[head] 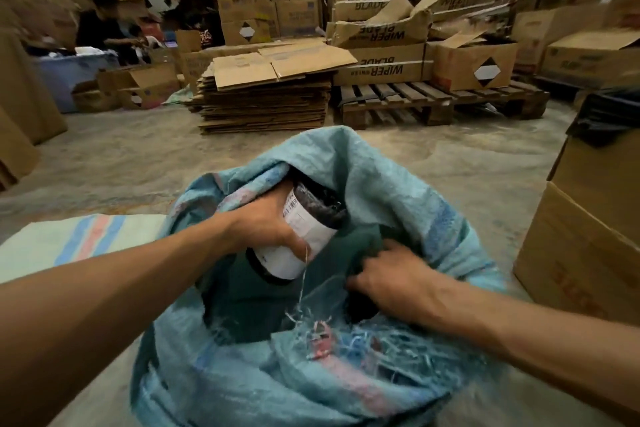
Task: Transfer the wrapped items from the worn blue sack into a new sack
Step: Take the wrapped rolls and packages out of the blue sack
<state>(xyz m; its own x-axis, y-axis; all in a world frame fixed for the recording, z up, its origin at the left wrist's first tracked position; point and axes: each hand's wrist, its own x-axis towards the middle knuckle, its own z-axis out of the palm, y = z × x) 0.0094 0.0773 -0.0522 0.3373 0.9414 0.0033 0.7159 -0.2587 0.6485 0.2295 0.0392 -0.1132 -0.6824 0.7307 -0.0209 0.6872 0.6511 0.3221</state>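
Note:
The worn blue sack point(398, 184) stands open on the floor in front of me, its near rim frayed into loose threads. My left hand point(263, 222) grips a dark wrapped item point(304, 229) with a white label, held tilted in the sack's mouth. My right hand point(391, 274) reaches into the sack on the right, its fingers closed around a dark item point(362, 308) that is mostly hidden. A new pale sack point(79, 239) with blue and pink stripes lies flat on the floor to the left.
Brown cartons point(585, 253) stand close on the right, one lined with a black bag point(606, 118). A stack of flattened cardboard point(266, 104) and a wooden pallet point(440, 100) with boxes sit ahead. A seated person point(104, 31) works at the far left.

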